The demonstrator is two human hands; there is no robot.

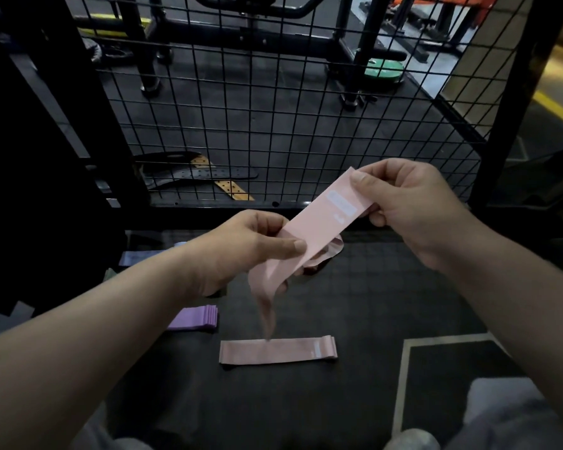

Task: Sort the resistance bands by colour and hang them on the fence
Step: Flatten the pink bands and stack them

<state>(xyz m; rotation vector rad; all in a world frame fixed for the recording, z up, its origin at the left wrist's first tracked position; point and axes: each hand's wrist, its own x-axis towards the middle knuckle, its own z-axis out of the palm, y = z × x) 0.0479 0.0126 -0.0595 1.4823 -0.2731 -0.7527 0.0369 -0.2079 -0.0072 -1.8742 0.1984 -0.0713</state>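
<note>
Item: pink resistance band [325, 219]. We are pinching its upper end in our right hand [407, 209], grip clamped thumb over fingers, and its lower end in our left hand [244, 245], grip likewise closed on it; a blurred tail is dangling below. The band is hanging in the air before the black wire fence [273, 108]. On the dark floor [355, 303] beneath, a folded pink band [277, 351] is lying flat; a purple band stack [194, 317] is lying left of it.
</note>
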